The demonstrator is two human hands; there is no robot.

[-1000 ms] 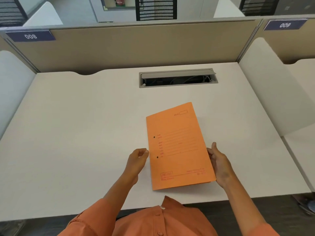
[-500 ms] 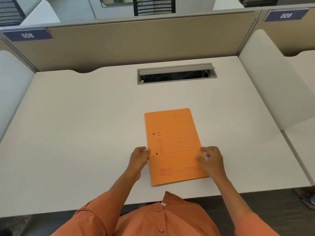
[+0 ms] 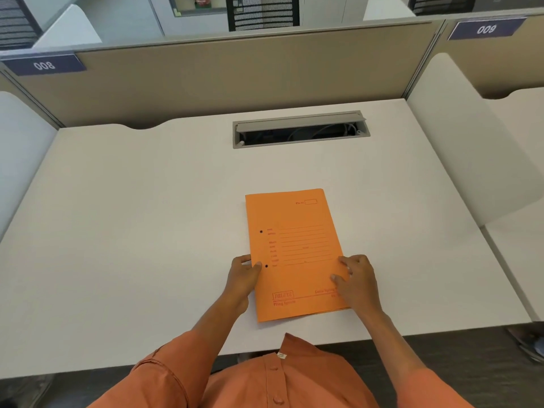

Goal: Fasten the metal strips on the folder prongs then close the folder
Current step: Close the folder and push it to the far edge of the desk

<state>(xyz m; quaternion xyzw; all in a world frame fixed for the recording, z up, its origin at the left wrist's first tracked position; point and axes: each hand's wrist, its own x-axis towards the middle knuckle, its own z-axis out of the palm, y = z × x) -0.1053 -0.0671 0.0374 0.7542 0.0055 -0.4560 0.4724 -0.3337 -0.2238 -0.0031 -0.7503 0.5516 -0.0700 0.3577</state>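
An orange folder point(image 3: 294, 248) lies shut and flat on the white desk point(image 3: 147, 216), front cover up, with two dark punch holes near its left edge. No metal strips or prongs show. My left hand point(image 3: 243, 275) rests against the folder's left edge beside the lower hole, thumb on the cover. My right hand point(image 3: 356, 278) lies on the cover's lower right part, fingers spread and pressing on it.
A grey cable slot point(image 3: 300, 129) with its lid raised sits in the desk behind the folder. Beige partition panels point(image 3: 235, 78) labelled 008 and 009 close the back; white side dividers point(image 3: 459, 136) stand left and right. The desk's front edge is just below my hands.
The folder has turned from slanted to nearly straight. My right hand moved from the folder's right edge onto the cover. My left hand came up against the left edge.
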